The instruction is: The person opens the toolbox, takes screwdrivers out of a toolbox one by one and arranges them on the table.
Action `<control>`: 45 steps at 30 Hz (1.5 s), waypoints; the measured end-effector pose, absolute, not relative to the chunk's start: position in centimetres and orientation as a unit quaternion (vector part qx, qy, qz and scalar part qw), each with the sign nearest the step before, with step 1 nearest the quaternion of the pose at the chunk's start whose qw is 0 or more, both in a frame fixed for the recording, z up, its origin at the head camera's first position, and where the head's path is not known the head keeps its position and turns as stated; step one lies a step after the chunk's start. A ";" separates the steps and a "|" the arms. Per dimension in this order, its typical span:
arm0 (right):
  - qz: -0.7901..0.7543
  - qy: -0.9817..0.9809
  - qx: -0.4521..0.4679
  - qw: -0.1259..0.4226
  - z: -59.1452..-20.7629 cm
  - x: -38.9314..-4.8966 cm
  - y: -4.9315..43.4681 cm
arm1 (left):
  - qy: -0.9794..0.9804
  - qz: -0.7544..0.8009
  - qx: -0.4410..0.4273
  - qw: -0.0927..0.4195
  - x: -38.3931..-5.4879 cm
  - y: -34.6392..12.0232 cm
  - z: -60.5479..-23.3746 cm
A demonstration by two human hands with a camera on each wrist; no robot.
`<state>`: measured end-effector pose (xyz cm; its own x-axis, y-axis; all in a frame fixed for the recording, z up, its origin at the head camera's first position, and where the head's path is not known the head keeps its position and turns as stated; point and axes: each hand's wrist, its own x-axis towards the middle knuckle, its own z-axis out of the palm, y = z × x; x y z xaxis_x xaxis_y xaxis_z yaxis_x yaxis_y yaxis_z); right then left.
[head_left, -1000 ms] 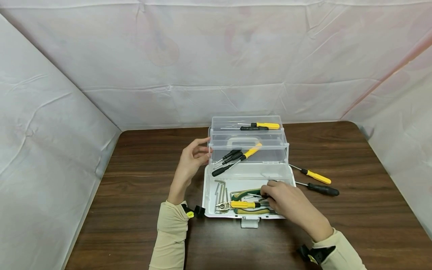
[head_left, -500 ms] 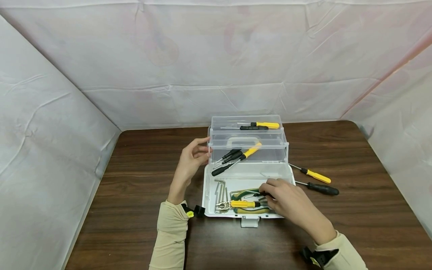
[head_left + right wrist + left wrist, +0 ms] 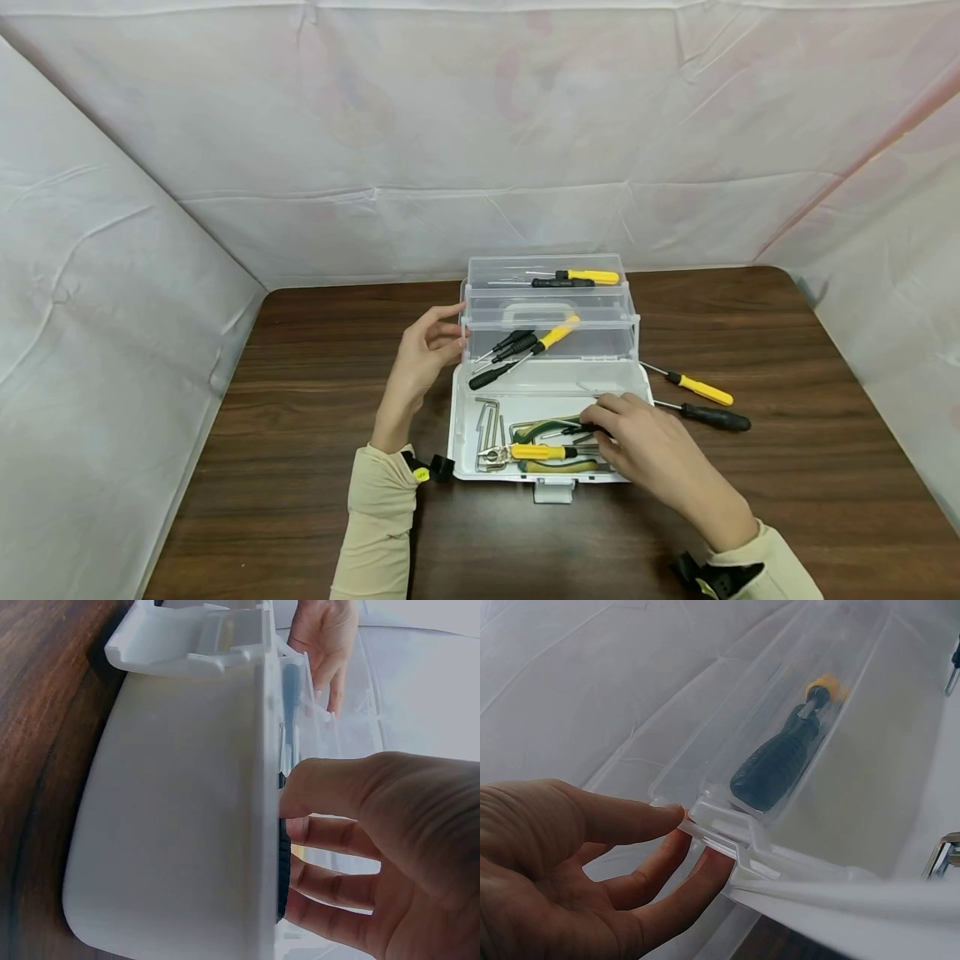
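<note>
White cloth sheets (image 3: 375,150) enclosed a dark wood-grained surface (image 3: 300,467) at the rear and on both sides. Right of center on this surface stood the toolbox (image 3: 555,381), its white base open and its tiered clear trays (image 3: 600,312) raised at the rear. Its front latch (image 3: 553,492) projected below the front rim.

Left hand (image 3: 420,362): located at the left end of the clear trays. Its fingers (image 3: 679,905) pinched the end edge of the transparent plastic.

Right hand (image 3: 648,446): located over the right part of the base. Its thumb and fingers pinched the ribbed black handle of the gripped screwdriver (image 3: 283,877), which lay inside the base near the rim.

Base contents: hex keys (image 3: 493,425) occupied the left portion. Green-handled pliers (image 3: 558,467) lay to their right, jaws directed left, with a yellow screwdriver (image 3: 536,452) between the two handles.

Tray contents: the upper level carried one yellow driver (image 3: 592,276) and one black driver (image 3: 562,283), side by side. The lower level carried several dark-handled drivers (image 3: 516,350) and a diagonal yellow-handled driver (image 3: 557,333).

Right of the toolbox, a loose yellow screwdriver (image 3: 705,390) and a loose black screwdriver (image 3: 715,417) lay with shafts directed toward it.
</note>
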<state>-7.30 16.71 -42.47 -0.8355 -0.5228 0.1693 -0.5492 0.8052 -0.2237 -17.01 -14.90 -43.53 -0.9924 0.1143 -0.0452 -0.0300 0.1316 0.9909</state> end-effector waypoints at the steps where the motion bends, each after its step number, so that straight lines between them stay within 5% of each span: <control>1: 0.131 -0.948 0.283 0.054 -42.4 -7.3 16.8 | 0.751 0.658 0.028 0.055 -17.0 -14.9 -43.5; 45: 0.150 -0.948 0.222 0.173 -40.7 -7.6 23.9 | 0.747 0.662 0.027 0.057 -17.0 -14.9 -43.6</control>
<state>-7.59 23.86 -40.70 -0.8417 -0.3691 0.3940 -0.4730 0.8561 -0.2083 -17.04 -14.90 -43.55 -0.9921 0.1155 -0.0499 -0.0357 0.1221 0.9919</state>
